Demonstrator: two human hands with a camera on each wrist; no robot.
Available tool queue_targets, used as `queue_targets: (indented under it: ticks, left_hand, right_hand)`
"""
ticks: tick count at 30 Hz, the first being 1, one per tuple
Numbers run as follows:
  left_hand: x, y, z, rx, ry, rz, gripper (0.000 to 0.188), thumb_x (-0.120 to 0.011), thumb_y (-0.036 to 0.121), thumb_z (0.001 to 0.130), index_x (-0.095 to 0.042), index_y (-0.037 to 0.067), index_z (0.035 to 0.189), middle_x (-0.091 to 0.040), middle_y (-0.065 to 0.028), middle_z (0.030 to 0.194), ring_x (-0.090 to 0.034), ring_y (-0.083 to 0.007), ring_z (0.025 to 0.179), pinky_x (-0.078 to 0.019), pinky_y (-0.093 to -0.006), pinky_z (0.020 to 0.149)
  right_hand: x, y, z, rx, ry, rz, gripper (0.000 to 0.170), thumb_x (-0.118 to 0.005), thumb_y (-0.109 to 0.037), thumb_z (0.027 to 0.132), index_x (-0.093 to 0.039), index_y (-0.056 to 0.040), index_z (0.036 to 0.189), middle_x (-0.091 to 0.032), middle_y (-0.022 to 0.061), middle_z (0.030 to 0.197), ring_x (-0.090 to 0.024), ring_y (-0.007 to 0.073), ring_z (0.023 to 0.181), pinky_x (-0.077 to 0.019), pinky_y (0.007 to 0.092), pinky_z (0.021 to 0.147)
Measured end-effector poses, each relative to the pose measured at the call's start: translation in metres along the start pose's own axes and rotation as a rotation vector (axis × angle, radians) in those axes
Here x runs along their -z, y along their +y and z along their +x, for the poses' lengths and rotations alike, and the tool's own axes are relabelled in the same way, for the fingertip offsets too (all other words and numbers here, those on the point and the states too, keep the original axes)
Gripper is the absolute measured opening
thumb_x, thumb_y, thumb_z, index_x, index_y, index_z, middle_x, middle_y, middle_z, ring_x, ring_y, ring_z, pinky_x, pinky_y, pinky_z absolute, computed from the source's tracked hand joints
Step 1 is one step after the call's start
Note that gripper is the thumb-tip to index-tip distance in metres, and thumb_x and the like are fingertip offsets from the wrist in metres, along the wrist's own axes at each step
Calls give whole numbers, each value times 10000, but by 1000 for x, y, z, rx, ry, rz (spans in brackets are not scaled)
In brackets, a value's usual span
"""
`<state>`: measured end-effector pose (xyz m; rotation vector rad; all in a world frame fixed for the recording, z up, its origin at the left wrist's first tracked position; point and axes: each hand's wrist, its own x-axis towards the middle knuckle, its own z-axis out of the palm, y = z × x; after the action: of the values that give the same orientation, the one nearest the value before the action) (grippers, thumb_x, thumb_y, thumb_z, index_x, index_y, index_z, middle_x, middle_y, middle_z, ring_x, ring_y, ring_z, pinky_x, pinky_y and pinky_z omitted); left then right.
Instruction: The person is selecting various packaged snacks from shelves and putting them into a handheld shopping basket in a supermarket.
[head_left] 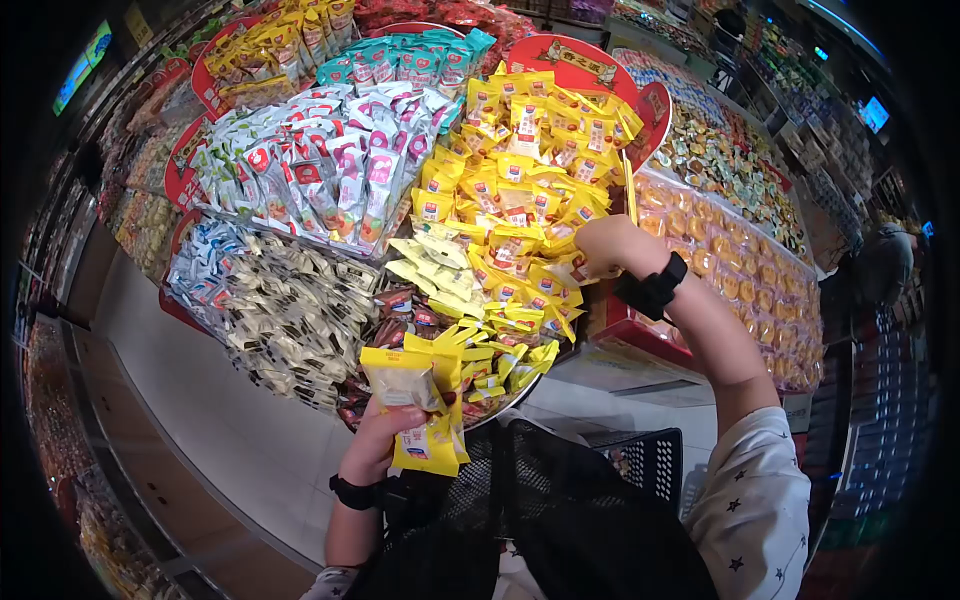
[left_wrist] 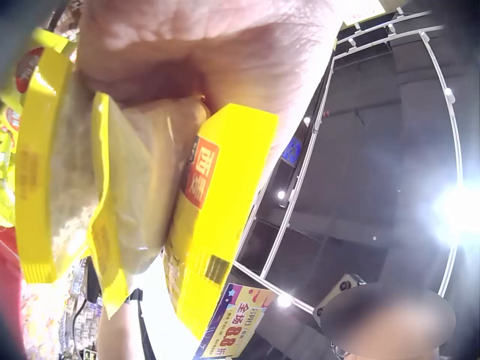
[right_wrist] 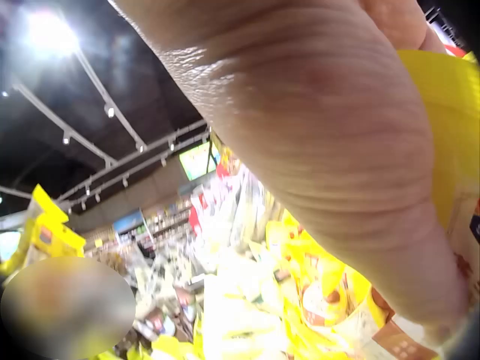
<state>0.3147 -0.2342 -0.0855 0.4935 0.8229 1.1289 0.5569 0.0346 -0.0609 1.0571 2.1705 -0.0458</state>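
My left hand (head_left: 380,435) grips several yellow snack packets (head_left: 432,455) low in front of the body, thumb across them. In the left wrist view these packets (left_wrist: 225,202) show clear windows and a red label, fanned out below the palm. Over at the right edge of the yellow packet pile (head_left: 515,190), my right hand (head_left: 612,245) has its fingers bent down among the packets. The right wrist view shows its thumb (right_wrist: 375,225) against a yellow packet (right_wrist: 454,112), with the other fingers mostly hidden.
White and purple packets (head_left: 300,160), teal packets (head_left: 410,60) and cream-coloured sweets (head_left: 300,310) fill the round display's other sections. Red sign boards (head_left: 570,65) rise at its rim. Boxed round pastries (head_left: 730,260) stand at right. A black basket (head_left: 650,460) is near the body.
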Motion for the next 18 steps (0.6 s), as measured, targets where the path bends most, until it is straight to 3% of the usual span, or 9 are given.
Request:
queue_targets:
  ticks: [1, 5, 8, 9, 13, 16, 18]
  left_hand:
    - [-2, 1, 0, -8, -21, -44, 535, -625, 69, 720, -421, 2, 1209, -578, -105, 1066, -588, -193, 938, -474, -320, 825]
    - [5, -5, -3, -31, 10, -25, 511, -621, 76, 729, -425, -9, 1194, -580, -112, 1062, -595, -203, 929, -485, -325, 812]
    - [6, -5, -12, -63, 24, -65, 490, -610, 75, 741, -426, -13, 1186, -574, -116, 1067, -597, -203, 924, -491, -322, 804]
    - [6, -6, -12, -66, 35, -72, 490, -610, 75, 741, -426, -13, 1186, -574, -116, 1067, -597, -203, 924, -491, -322, 804]
    - [2, -13, 5, -45, 114, -147, 469, -586, 83, 769, -412, -22, 1192, -566, -122, 1055, -599, -207, 918, -502, -335, 802]
    - [-7, -10, 10, -26, 29, -174, 472, -589, 96, 774, -408, -15, 1196, -566, -113, 1051, -601, -198, 903, -510, -344, 790]
    - [-10, -12, 15, -13, 16, -170, 470, -589, 97, 774, -410, -12, 1194, -567, -110, 1049, -601, -195, 900, -509, -342, 790]
  right_hand:
    - [0, 0, 0, 15, -5, 18, 261, -704, -77, 487, -664, -28, 740, -641, 102, 749, -633, 277, 694, -460, 381, 563]
    - [-4, 3, 50, 167, -109, 88, 357, -746, -94, 480, -663, -8, 817, -633, 151, 788, -624, 294, 736, -463, 387, 558]
    - [-4, 3, 48, 152, 220, 423, 354, -737, -76, 505, -650, -35, 845, -634, 127, 758, -624, 248, 717, -477, 361, 596]
    - [-11, 4, 53, 163, 215, 418, 354, -737, -76, 505, -650, -35, 845, -634, 127, 758, -624, 248, 717, -477, 361, 596]
    - [-34, -1, 48, 180, 243, 368, 136, -634, -49, 597, -659, -94, 723, -633, 102, 716, -615, 281, 723, -483, 364, 636]
    - [-55, -6, 41, 91, 356, 240, 78, -589, -120, 675, -651, -107, 720, -631, 111, 740, -605, 302, 739, -478, 368, 652]
    - [-58, 2, 23, 53, 432, 297, 75, -588, -115, 676, -648, -117, 722, -627, 103, 735, -606, 291, 745, -476, 367, 640]
